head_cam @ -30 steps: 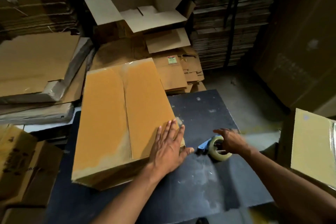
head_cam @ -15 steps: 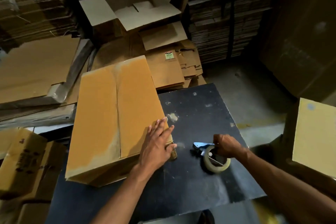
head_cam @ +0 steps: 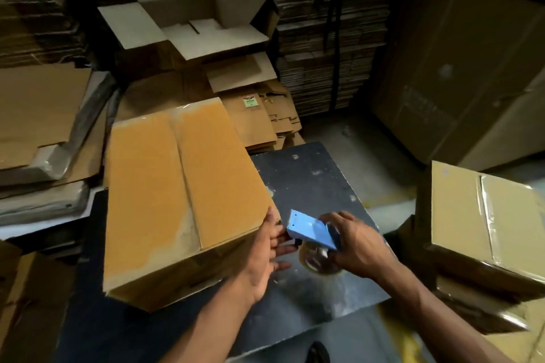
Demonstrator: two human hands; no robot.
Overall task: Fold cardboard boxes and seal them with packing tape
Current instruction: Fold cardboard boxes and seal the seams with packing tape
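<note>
So from my feed the cardboard box (head_cam: 177,194) is sitting on the dark table (head_cam: 309,174), flaps closed, with a strip of clear tape running along the centre seam. The left hand (head_cam: 265,256) is resting against the box's near right corner, fingers fairly straight and a bit spread, palm on the side wall, not really gripping anything. Just to the right of it, the right hand (head_cam: 358,244) is wrapping its fingers around the blue tape dispenser (head_cam: 312,230), which is being held above the table, right beside the box's corner and nearly touching the left fingers. The tape roll (head_cam: 320,259) is hanging under the blue plate, a bit blurry. I'm also seeing another taped box (head_cam: 483,215) sitting off to the right, and an open box (head_cam: 191,20) farther back on top of flattened cardboard.
</note>
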